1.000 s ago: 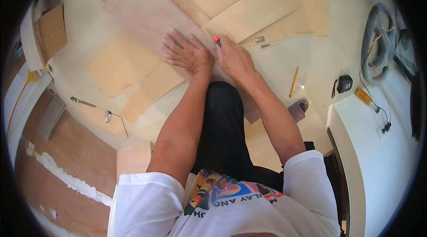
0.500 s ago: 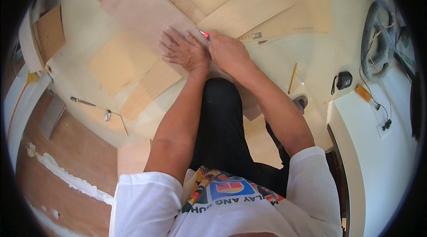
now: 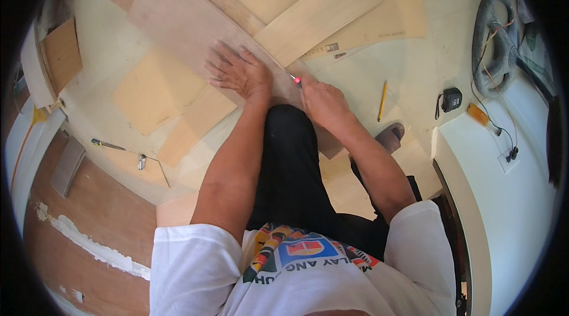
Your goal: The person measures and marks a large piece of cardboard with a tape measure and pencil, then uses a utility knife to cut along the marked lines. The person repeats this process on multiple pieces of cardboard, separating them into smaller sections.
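Head view, looking down at a person working low over a pale floor (image 3: 355,82). At far left, a screwdriver-like tool (image 3: 108,144) with a yellow and dark handle lies near a small metal piece (image 3: 141,162). Further right are a tan sheet (image 3: 151,93) and a narrow wood strip (image 3: 195,123) that partly overlaps it. Next comes the left hand (image 3: 244,74), open and palm down, its fingers spread flat on a long board (image 3: 178,16). This board is greyish brown, dull and straight-edged; it slants from the upper left down to the right, passing behind the person's dark-trousered knee (image 3: 290,129). Near the board's right edge, the right hand (image 3: 325,102) is curled closed around a red-ended tool (image 3: 297,81); a short, pale tip shows, but most of the handle is hidden. Above that hand, a light wood plank (image 3: 323,16) with fine lines angles up to the right. Beyond lie a yellow pencil (image 3: 382,101) and a black tape measure (image 3: 452,99).
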Motion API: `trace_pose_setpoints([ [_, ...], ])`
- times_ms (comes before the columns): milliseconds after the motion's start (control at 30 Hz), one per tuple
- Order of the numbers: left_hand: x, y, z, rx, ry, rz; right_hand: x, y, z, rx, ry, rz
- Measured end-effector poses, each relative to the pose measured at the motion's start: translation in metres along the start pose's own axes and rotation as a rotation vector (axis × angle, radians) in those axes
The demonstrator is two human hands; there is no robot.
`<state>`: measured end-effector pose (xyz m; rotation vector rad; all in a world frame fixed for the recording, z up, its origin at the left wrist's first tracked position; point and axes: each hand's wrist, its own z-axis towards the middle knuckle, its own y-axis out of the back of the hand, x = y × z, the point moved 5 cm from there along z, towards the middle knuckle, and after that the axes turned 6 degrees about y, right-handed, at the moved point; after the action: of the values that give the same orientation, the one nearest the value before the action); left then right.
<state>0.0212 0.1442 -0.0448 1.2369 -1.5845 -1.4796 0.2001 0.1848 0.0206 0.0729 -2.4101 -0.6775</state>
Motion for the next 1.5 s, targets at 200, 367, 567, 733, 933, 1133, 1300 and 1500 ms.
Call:
trace_pose_setpoints([
  [200, 0.002, 0.003, -0.001, -0.028, -0.023, -0.008, 0.030, 0.037, 0.029, -0.174, -0.011, 0.095],
  [367, 0.001, 0.001, 0.003, -0.027, -0.014, 0.006, 0.038, 0.019, 0.065, -0.201, 0.081, 0.090],
  [567, -0.001, 0.005, 0.004, 0.064, 0.036, -0.025, 0.039, 0.014, 0.080, -0.193, 0.116, 0.103],
  [733, -0.003, 0.005, 0.003, 0.055, 0.021, -0.032, 0.041, 0.018, 0.076, -0.167, 0.116, 0.016],
  [933, 0.003, 0.002, 0.002, -0.007, 0.017, -0.003, 0.007, 0.001, 0.007, -0.102, 0.048, 0.061],
  [1133, 0.002, -0.002, 0.000, -0.046, -0.021, 0.000, -0.005, 0.009, -0.009, -0.024, -0.134, 0.124],
  [1300, 0.005, 0.000, -0.001, -0.054, -0.020, 0.011, -0.051, 0.034, 0.006, -0.570, -0.241, 0.497],
  [1500, 0.002, -0.005, 0.001, -0.052, -0.024, 0.016, -0.029, 0.024, 0.060, -0.794, -0.377, 1.299],
])
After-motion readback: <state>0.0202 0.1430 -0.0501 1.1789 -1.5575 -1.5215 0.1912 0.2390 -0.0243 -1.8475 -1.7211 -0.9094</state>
